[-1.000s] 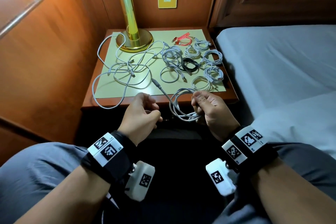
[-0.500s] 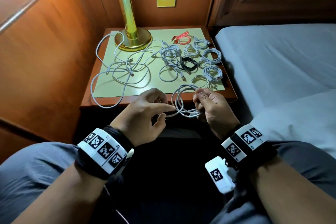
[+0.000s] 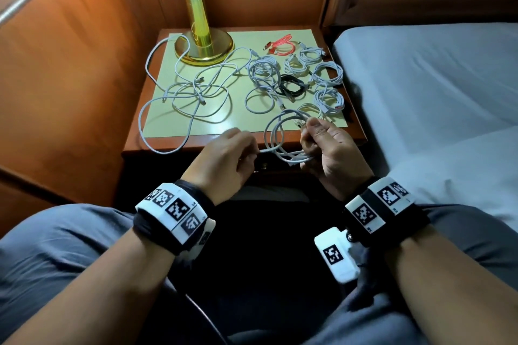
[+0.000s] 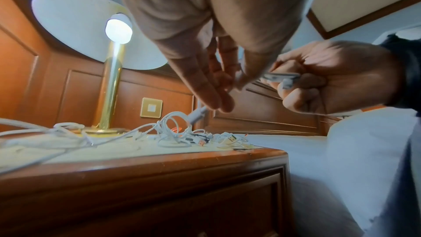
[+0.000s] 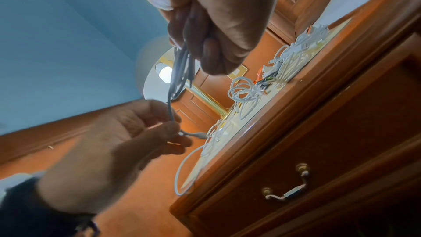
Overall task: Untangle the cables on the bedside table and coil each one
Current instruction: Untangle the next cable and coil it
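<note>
Holding a white cable (image 3: pixel 276 138) low in the frame's centre, the right hand (image 3: pixel 330 154) grips its loops while the left hand (image 3: pixel 224 159) pinches the free end; beyond, loose and coiled cables (image 3: pixel 196 89) cover the bedside table (image 3: pixel 157 145).

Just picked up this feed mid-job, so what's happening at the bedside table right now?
A person is coiling a white cable in front of the bedside table. The right hand grips the gathered loops; the left hand pinches the free end. Several coiled cables lie on the table's right side, while a loose white tangle waits near the brass lamp.
</note>
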A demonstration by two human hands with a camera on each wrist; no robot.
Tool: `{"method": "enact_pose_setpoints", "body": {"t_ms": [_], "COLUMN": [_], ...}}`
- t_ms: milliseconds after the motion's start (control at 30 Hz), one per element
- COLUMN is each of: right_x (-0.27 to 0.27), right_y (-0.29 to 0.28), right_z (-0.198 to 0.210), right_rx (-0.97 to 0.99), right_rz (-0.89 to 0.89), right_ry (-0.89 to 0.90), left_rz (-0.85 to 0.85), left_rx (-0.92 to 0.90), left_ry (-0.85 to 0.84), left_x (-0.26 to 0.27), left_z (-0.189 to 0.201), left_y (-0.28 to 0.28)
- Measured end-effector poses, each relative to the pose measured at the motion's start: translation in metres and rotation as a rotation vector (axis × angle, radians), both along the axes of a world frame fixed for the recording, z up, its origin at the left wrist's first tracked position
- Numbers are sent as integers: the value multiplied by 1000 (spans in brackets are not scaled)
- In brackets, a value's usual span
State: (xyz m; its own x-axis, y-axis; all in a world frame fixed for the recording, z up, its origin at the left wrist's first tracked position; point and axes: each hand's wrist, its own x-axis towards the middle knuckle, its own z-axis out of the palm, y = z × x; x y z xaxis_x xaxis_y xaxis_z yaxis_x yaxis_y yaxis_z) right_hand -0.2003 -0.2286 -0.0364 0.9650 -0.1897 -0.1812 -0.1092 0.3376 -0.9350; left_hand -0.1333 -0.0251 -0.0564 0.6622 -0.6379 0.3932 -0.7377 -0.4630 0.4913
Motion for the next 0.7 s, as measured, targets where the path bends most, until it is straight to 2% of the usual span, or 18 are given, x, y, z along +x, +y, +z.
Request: {"method": "enact_pose_setpoints", "body": {"t_ms": [33, 100, 167, 233, 300, 400, 567, 700], "right_x": [-1, -2, -1, 0, 1, 1, -1, -2], "right_y": [1, 2, 4, 8, 11, 13, 12, 16], "right_z": [2, 4, -1, -10, -17, -19, -21, -22], "right_rx": [24, 52, 13, -95, -143, -177, -234, -293], "right_rz": [21, 54, 66, 65, 62, 56, 43, 64], "right_ry": [3, 5, 1, -20, -37, -44, -63, -99], "left_rz": [79, 211, 205, 127, 52, -1, 2, -25], "left_rx": [-63, -312, -684, -931, -976, -951, -920, -982], "left_ry": [82, 466, 871, 1108, 1222, 1306, 1340, 1460], "left_x": [1, -4, -12, -16, -16, -12, -12, -18], "left_z": [-3, -3, 3, 9, 11, 6, 5, 8], "left_y": [-1, -9, -20, -25, -23, -17, -19, -24]}}
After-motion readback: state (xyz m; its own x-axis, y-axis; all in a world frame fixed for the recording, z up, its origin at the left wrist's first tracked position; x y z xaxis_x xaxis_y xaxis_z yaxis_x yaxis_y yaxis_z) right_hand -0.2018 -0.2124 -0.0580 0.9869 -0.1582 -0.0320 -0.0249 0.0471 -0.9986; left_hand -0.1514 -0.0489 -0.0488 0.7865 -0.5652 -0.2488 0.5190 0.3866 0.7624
